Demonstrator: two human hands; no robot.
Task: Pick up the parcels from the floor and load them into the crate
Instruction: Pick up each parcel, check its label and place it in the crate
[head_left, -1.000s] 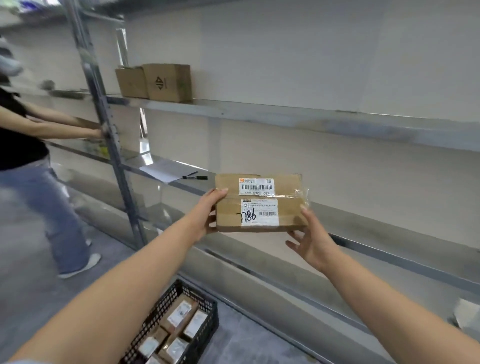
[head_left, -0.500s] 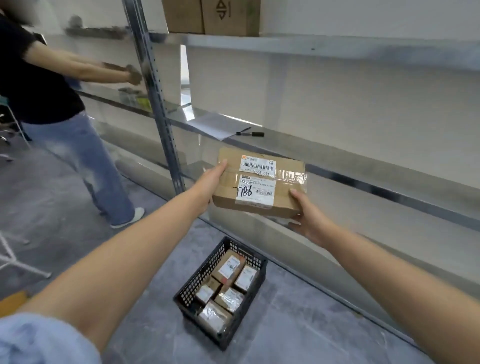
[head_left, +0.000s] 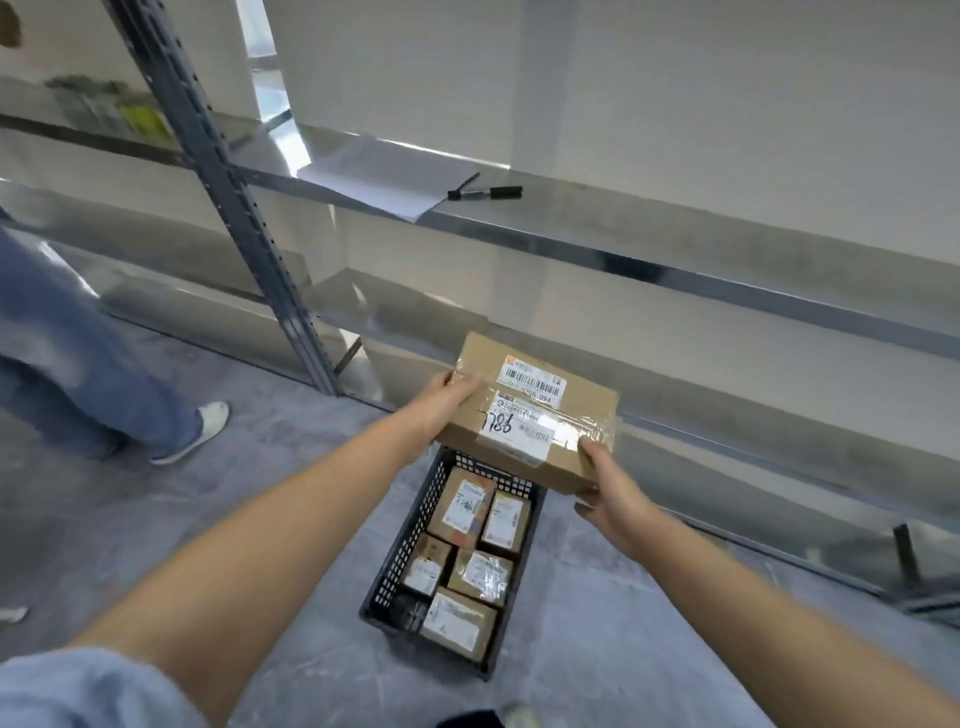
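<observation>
I hold a flat brown cardboard parcel (head_left: 535, 410) with white barcode labels and "786" handwritten on it. My left hand (head_left: 447, 402) grips its left end, thumb on top. My right hand (head_left: 605, 480) grips its near right corner, thumb on top and fingers under it. The parcel hangs tilted just above the far end of a black plastic lattice crate (head_left: 402, 561) standing on the grey floor. Several small taped parcels (head_left: 470, 558) lie inside the crate.
Grey metal shelving runs along the wall, with an upright post (head_left: 244, 208) at left. A sheet of paper (head_left: 384, 179) and a black marker (head_left: 485, 193) lie on one shelf. Another person's legs in jeans and a white shoe (head_left: 200, 428) stand at left.
My view has tipped downward and both hands have lowered the parcel from shelf height to just above the crate. The other person has shifted toward the left edge.
</observation>
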